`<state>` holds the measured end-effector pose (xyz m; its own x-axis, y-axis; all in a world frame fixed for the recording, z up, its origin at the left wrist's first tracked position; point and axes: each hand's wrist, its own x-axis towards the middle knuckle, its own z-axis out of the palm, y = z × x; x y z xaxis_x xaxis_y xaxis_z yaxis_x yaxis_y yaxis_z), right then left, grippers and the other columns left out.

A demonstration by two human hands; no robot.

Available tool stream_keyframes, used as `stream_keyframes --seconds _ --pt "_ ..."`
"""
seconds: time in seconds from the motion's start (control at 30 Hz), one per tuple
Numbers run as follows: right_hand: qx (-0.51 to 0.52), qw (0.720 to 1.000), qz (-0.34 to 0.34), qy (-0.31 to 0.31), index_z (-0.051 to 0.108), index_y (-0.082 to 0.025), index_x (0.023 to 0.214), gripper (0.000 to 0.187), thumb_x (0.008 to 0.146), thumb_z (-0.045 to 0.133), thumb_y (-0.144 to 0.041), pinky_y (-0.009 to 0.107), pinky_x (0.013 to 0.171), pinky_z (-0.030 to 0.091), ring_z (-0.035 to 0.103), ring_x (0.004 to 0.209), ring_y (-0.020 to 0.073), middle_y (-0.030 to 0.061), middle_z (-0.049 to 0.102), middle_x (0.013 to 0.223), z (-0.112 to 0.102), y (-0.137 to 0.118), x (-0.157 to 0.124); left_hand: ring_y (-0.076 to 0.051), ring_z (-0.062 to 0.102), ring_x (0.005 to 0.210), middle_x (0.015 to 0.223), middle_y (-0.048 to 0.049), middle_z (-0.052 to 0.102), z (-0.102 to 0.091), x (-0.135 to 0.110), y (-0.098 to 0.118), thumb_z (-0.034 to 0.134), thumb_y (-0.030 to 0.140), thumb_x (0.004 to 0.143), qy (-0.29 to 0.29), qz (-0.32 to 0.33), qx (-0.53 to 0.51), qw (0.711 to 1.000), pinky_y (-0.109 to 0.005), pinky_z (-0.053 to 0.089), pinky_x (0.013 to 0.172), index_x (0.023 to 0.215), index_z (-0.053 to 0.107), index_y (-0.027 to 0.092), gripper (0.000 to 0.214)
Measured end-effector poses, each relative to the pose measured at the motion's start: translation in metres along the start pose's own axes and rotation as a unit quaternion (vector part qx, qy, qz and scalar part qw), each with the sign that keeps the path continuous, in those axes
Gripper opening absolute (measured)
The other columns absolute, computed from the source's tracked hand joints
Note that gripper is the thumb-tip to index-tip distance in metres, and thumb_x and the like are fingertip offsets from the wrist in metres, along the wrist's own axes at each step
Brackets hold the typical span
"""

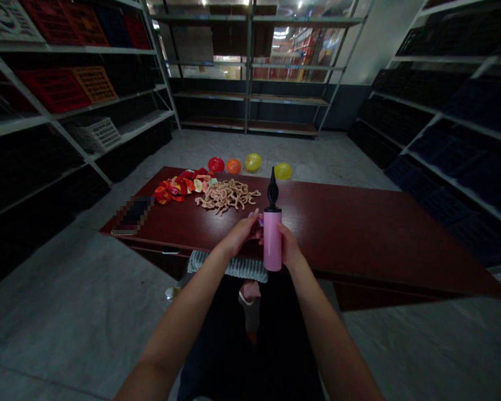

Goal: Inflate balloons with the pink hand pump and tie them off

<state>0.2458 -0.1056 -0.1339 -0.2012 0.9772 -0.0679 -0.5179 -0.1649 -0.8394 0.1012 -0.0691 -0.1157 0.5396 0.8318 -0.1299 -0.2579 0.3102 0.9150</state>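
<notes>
Nearest: both forearms come in from bottom of frame, meeting over the near edge of the table [359, 234]. Below them a grey ribbed pad [234, 267] sits right at the table edge, w/ a foot in a sandal [249, 295] on the floor under it. Right hand [291, 249] is wrapped around the pump [273, 240], fingers closed on the lower half of the pink barrel from the right side. Pump long axis is vertical: black nozzle end points straight up, base down, held just above the near table edge, roughly frame centre. Left hand [241, 234] is on the pump's left near the barrel top, fingers curled in, tips pinching a small purple piece [259, 219] that touches the barrel's shoulder; too small to ID. Further back on the table, left of centre: pile of limp beige balloons [227, 195], and just beside it to the left a pile of flat red/orange balloons [181, 185]. Blurred phone [133, 216] lies near the left table corner. At the far edge, 4 inflated balloons in a row: red [216, 165], orange [234, 166], green-yellow [253, 162], yellow [283, 171]; can't tell if on table or floor behind. Beyond: metal shelving [250, 67] on 3 sides, red and orange crates [67, 86] plus a white basket [96, 133] on the left racks.
</notes>
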Motion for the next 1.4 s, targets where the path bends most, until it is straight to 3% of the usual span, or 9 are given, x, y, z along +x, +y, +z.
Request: stream_keyframes --seconds 0.13,0.23,0.3,0.4,0.6,0.9,1.07,1.23,1.4 --pt "-0.004 1.0 0.012 -0.015 0.063 -0.017 0.113 0.053 0.077 0.061 -0.056 0.026 0.057 0.054 0.066 0.061 0.0164 0.0065 0.073 0.077 0.0 0.001 0.003 -0.008 0.05 0.045 0.061 0.0004 0.059 0.0 0.004 0.004 0.07 0.046 0.079 0.084 0.05 -0.038 0.994 -0.021 0.042 0.048 0.078 0.063 0.014 0.033" --pt "-0.019 0.999 0.025 -0.032 0.062 -0.017 0.118 0.055 0.079 0.059 -0.055 0.027 0.059 0.055 0.068 0.067 0.0177 0.009 0.075 0.087 0.001 0.002 0.002 -0.01 0.061 0.058 0.074 -0.0032 0.068 -0.006 0.008 0.012 0.069 0.033 0.082 0.168 0.1 -0.057 0.979 -0.02 0.047 0.056 0.084 0.067 0.013 0.02" --pt "-0.032 0.998 0.031 -0.044 0.061 -0.018 0.121 0.055 0.081 0.057 -0.055 0.027 0.056 0.054 0.068 0.068 0.0175 0.0101 0.074 0.101 0.001 0.0 -0.006 -0.012 0.067 0.071 0.085 -0.0047 0.072 -0.013 0.009 0.022 0.062 0.027 0.088 0.191 0.119 -0.104 0.969 -0.022 0.051 0.065 0.096 0.067 0.015 0.016" --pt "-0.067 0.995 0.042 -0.054 0.06 -0.022 0.125 0.051 0.085 0.053 -0.053 0.026 0.052 0.051 0.065 0.064 0.0151 0.0098 0.071 0.113 0.004 -0.005 -0.029 -0.012 0.07 0.077 0.095 -0.0059 0.072 -0.024 0.008 0.037 0.055 0.024 0.093 0.198 0.134 -0.161 0.958 -0.024 0.053 0.07 0.106 0.063 0.017 0.017" --pt "-0.115 0.987 0.097 -0.064 0.063 -0.021 0.12 0.046 0.085 0.057 -0.05 0.028 0.048 0.05 0.062 0.057 0.0155 0.0104 0.073 0.106 0.008 -0.013 -0.069 -0.012 0.071 0.088 0.107 -0.0076 0.072 -0.035 0.007 0.047 0.057 0.014 0.09 0.189 0.155 -0.188 0.951 -0.023 0.053 0.079 0.108 0.057 0.018 0.018" --pt "-0.144 0.979 0.124 -0.077 0.069 -0.02 0.106 0.041 0.086 0.055 -0.053 0.03 0.046 0.049 0.061 0.053 0.0168 0.0073 0.072 0.08 0.018 -0.018 -0.061 -0.014 0.072 0.086 0.1 -0.0087 0.074 -0.028 0.017 0.044 0.051 0.013 0.094 0.163 0.153 -0.208 0.952 -0.025 0.054 0.08 0.104 0.056 0.017 0.012" --pt "-0.142 0.98 0.11 -0.081 0.068 -0.021 0.108 0.041 0.086 0.055 -0.053 0.029 0.046 0.049 0.06 0.056 0.0153 0.0098 0.073 0.096 0.018 -0.018 -0.059 -0.015 0.071 0.092 0.106 -0.0094 0.073 -0.026 0.019 0.046 0.051 0.016 0.095 0.154 0.154 -0.187 0.958 -0.026 0.054 0.082 0.112 0.056 0.018 0.018" --pt "-0.141 0.98 0.116 -0.075 0.069 -0.02 0.109 0.043 0.087 0.054 -0.054 0.029 0.048 0.048 0.061 0.056 0.0159 0.0101 0.074 0.097 0.015 -0.023 -0.055 -0.014 0.072 0.087 0.102 -0.0079 0.074 -0.016 0.013 0.044 0.054 0.017 0.093 0.147 0.15 -0.168 0.963 -0.026 0.054 0.081 0.115 0.058 0.018 0.022" --pt "-0.13 0.977 0.142 -0.095 0.069 -0.019 0.112 0.048 0.09 0.047 -0.055 0.029 0.047 0.045 0.06 0.055 0.0181 0.0073 0.071 0.071 0.01 -0.024 -0.053 -0.018 0.072 0.086 0.099 -0.0079 0.074 -0.001 0.002 0.038 0.06 0.022 0.09 0.153 0.149 -0.147 0.966 -0.029 0.055 0.079 0.119 0.059 0.018 0.029"
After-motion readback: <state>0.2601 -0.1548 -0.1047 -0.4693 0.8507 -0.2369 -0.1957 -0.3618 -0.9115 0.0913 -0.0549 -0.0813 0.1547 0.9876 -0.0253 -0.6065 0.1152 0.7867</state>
